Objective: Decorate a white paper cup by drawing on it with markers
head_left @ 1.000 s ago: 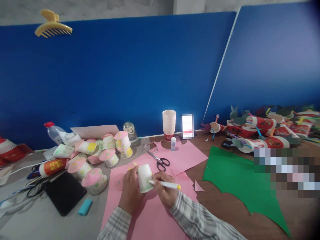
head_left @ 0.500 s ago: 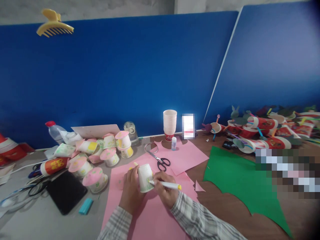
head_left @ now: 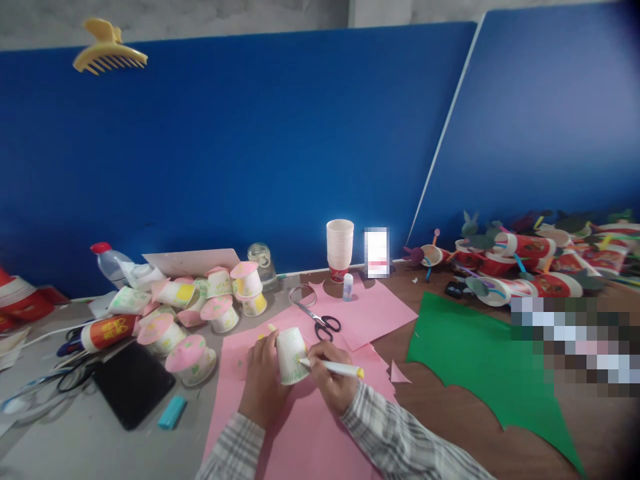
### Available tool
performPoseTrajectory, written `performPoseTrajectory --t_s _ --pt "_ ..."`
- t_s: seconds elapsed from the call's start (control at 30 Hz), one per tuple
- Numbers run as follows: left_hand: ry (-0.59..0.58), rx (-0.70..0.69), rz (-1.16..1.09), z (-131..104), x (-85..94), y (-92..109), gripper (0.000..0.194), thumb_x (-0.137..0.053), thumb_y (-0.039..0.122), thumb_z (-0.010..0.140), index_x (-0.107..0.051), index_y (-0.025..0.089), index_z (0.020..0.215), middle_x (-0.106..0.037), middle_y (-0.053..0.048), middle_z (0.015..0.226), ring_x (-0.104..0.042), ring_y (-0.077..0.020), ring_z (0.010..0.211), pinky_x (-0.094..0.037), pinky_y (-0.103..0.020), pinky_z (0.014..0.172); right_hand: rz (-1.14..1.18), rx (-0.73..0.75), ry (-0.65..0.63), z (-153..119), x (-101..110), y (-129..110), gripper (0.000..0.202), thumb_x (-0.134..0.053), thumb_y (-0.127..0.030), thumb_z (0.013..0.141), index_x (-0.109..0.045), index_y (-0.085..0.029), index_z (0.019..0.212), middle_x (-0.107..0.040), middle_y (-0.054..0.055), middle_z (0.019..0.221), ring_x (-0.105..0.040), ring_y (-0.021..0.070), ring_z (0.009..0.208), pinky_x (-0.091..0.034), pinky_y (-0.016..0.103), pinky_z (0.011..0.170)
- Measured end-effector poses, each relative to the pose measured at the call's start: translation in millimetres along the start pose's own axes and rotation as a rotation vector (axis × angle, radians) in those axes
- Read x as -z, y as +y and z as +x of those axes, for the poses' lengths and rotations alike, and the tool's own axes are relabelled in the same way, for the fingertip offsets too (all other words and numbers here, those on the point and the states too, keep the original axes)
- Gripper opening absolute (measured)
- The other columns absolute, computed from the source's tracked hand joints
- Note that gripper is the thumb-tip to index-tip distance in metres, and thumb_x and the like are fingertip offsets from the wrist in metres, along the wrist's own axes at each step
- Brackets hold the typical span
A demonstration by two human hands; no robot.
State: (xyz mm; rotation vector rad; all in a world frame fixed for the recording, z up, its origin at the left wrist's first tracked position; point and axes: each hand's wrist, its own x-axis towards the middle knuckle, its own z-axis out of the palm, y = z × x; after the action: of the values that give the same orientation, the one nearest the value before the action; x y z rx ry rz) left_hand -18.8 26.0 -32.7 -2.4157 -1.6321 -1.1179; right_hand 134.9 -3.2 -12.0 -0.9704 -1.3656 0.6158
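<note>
A white paper cup (head_left: pixel 291 353) with green marks near its lower end is in my left hand (head_left: pixel 263 380), whose fingers wrap round its left side. A small pale yellow piece, perhaps the marker's cap, sticks up by those fingers. My right hand (head_left: pixel 331 381) grips a white marker (head_left: pixel 345 369) with a yellow end. The marker's tip touches or nearly touches the cup's right side. Below both hands lies pink paper (head_left: pixel 310 440). Just beyond them, black-handled scissors (head_left: pixel 323 325) rest on the pink paper.
Decorated cups with pink paper tops (head_left: pixel 186 359) crowd the left, near a black tablet-like slab (head_left: pixel 133 385) and a blue block (head_left: pixel 172 413). A cup stack (head_left: pixel 339 250) and small bottle (head_left: pixel 347 287) stand behind. Green paper (head_left: pixel 480 367) and red cup figures (head_left: pixel 555 285) occupy the right.
The marker's tip has shifted very slightly up the cup, with a tiny movement of my right hand. My left hand and the cup look the same.
</note>
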Motion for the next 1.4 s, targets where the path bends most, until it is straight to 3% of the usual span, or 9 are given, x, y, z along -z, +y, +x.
performPoseTrajectory --t_s 1.4 --pt "-0.019 0.006 0.005 -0.3 0.8 1.2 0.072 -0.058 0.045 0.057 -0.028 0.020 0.117 -0.047 -0.007 0.104 -0.046 -0.0278 0.094 -0.042 -0.047 0.080 0.022 0.013 -0.008 -1.2 -2.2 -0.7 0.013 -0.052 -0.015 0.069 -0.062 -0.019 0.062 -0.055 -0.004 0.046 -0.048 0.0132 0.037 -0.037 0.020 0.038"
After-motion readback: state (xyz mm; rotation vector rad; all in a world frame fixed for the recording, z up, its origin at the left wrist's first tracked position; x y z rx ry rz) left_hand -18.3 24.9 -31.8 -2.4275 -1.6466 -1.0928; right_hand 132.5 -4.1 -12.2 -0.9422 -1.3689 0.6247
